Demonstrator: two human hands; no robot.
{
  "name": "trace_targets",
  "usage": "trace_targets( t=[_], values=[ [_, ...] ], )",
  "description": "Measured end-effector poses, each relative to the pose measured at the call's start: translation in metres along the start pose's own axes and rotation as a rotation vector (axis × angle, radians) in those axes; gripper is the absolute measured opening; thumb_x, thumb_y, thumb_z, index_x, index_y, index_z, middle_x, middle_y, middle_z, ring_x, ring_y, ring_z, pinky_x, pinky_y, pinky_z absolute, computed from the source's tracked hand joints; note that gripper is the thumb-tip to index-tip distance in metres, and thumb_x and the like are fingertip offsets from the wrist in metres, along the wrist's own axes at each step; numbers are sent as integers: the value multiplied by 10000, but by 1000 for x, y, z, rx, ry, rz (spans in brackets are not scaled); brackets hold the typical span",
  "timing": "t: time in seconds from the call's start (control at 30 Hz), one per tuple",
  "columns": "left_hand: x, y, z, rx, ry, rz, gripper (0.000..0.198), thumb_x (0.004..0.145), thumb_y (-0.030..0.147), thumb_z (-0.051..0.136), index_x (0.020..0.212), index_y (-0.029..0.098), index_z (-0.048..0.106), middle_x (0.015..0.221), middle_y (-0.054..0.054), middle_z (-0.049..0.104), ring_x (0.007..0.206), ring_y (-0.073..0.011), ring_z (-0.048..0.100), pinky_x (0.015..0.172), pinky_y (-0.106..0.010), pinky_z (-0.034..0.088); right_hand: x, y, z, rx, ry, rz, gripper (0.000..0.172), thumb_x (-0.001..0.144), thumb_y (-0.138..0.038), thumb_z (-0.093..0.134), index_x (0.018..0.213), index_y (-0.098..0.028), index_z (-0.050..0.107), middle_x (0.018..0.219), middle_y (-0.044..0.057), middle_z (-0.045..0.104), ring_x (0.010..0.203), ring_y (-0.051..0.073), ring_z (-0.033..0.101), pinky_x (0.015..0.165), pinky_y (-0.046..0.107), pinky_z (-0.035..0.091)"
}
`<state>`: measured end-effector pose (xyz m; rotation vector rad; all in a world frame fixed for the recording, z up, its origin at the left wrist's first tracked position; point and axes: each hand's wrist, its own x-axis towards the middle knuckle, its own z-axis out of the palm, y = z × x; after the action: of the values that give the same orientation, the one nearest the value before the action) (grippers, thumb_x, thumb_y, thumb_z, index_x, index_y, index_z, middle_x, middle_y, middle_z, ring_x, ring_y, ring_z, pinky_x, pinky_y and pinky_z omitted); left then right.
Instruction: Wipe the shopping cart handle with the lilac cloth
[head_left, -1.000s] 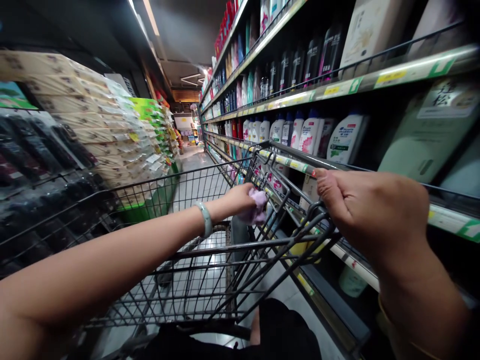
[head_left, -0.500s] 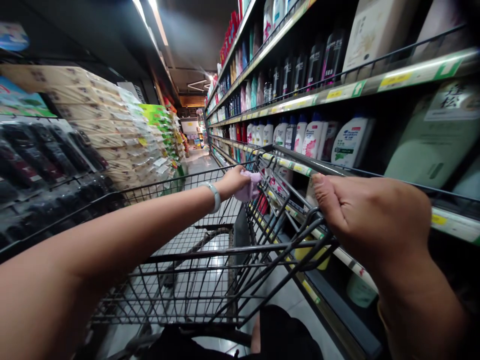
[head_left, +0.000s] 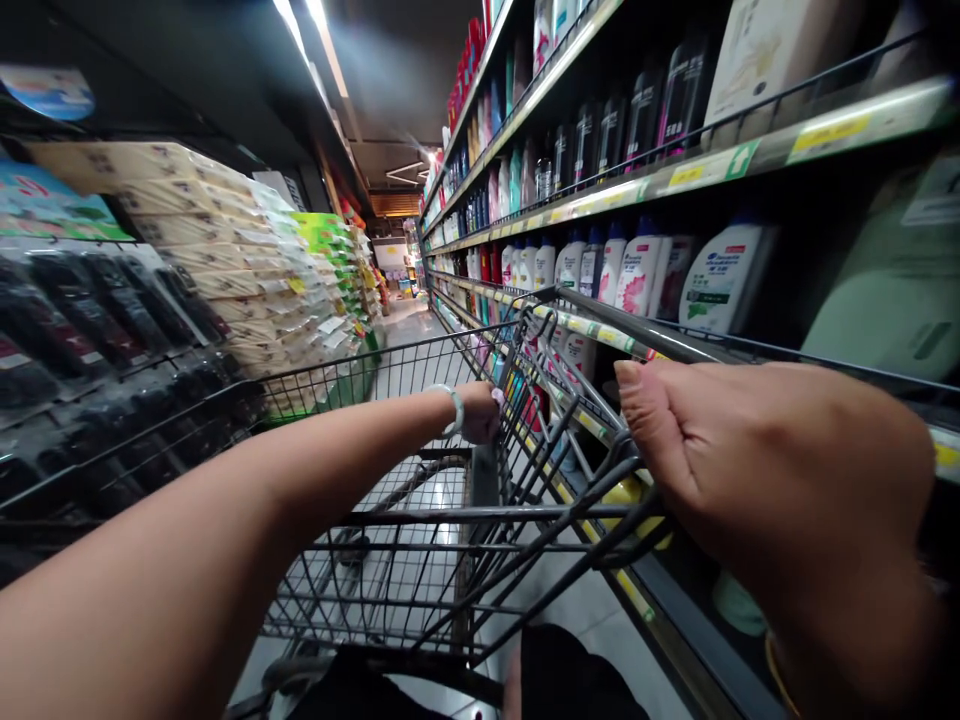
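Note:
A black wire shopping cart (head_left: 457, 516) spans the middle of the view. My left hand (head_left: 478, 410), with a pale bangle at its wrist, reaches into the basket beside the right-hand wire side. It is closed on a lilac cloth (head_left: 498, 398), of which only a small bit shows past the fingers. On the right, my right hand (head_left: 772, 440) is wrapped round the cart's dark bar at the near right corner; its fingertips are hidden beneath the fist. The wire mesh and floor show through the basket.
Shelves on the right hold shampoo bottles (head_left: 720, 280) and dark bottles (head_left: 682, 95), close beside the cart. To the left stand stacked beige packs (head_left: 187, 220) and hanging black packaged goods (head_left: 82, 300). A tiled aisle (head_left: 409, 325) runs ahead.
My left hand has moved lower along the basket's inner side, and the cloth is now mostly hidden by it. The right hand keeps its grip. The view has shifted slightly.

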<state>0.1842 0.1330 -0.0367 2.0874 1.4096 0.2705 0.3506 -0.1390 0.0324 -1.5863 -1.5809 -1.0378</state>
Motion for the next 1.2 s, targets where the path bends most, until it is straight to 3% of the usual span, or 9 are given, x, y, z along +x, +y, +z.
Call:
trace_targets(
  t=[0.23, 0.4, 0.6, 0.67, 0.8, 0.9, 0.97, 1.1, 1.2],
  values=[
    [-28, 0, 2, -107, -101, 2, 315, 825, 166, 627, 1139, 176, 604, 744, 3, 617, 650, -141, 612, 594, -243, 511, -3, 3, 4, -43, -9, -3, 592, 1045, -468, 347, 565, -202, 571, 539, 76, 558, 514, 160, 359, 600, 324, 123],
    [-71, 0, 9, -155, -225, 29, 394, 668, 135, 680, 1050, 192, 601, 779, 4, 634, 686, -142, 617, 584, -218, 499, -4, 4, 8, -24, -44, 33, 630, 1046, -509, 314, 560, -202, 572, 545, 67, 525, 536, 159, 388, 625, 326, 138],
    [-110, 40, -27, -490, -286, 287, 382, 655, 190, 718, 1016, 185, 596, 864, -1, 654, 732, -122, 616, 645, -215, 509, -2, -1, 3, -56, -43, 36, 587, 1044, -471, 356, 608, -195, 636, 590, 85, 610, 529, 164, 409, 613, 320, 139],
    [-122, 47, -36, -457, -320, 328, 419, 632, 182, 741, 1033, 188, 621, 848, 6, 660, 728, -129, 617, 634, -216, 505, -1, -3, 1, -92, -6, 21, 554, 1027, -444, 401, 603, -194, 654, 574, 87, 615, 515, 164, 401, 598, 312, 138],
    [-142, 44, -27, -130, -615, 237, 403, 566, 133, 794, 952, 215, 709, 744, 36, 654, 697, -147, 593, 565, -211, 483, 1, -6, -3, -156, 6, -6, 515, 1015, -379, 421, 613, -191, 682, 590, 95, 646, 497, 172, 406, 576, 307, 142],
    [-152, 41, -20, -61, -779, 192, 310, 512, 133, 845, 784, 203, 715, 637, 35, 621, 620, -164, 564, 505, -241, 469, 1, -6, -2, -146, 19, -20, 551, 1028, -418, 424, 579, -195, 653, 562, 72, 625, 478, 152, 383, 571, 304, 135],
    [-156, 44, -25, -81, -744, 194, 276, 531, 149, 829, 770, 197, 699, 628, 27, 618, 585, -165, 550, 486, -254, 458, 0, -5, 1, -127, 34, -25, 576, 1042, -438, 407, 579, -194, 647, 559, 59, 620, 478, 139, 374, 582, 307, 129],
    [-169, 57, -47, -215, -532, 260, 309, 664, 173, 714, 967, 199, 663, 770, 30, 643, 690, -138, 584, 595, -222, 484, -1, -1, 2, -89, 7, -42, 556, 1060, -435, 395, 665, -191, 700, 623, 60, 665, 540, 150, 469, 592, 312, 167],
    [-184, 65, -51, -375, -318, 332, 322, 710, 168, 708, 1023, 180, 630, 836, 20, 636, 732, -112, 577, 630, -204, 459, 1, -2, -7, -14, -35, -75, 436, 1024, -523, 495, 1052, -199, 785, 946, 114, 771, 758, 215, 630, 637, 312, 311]
  ],
)
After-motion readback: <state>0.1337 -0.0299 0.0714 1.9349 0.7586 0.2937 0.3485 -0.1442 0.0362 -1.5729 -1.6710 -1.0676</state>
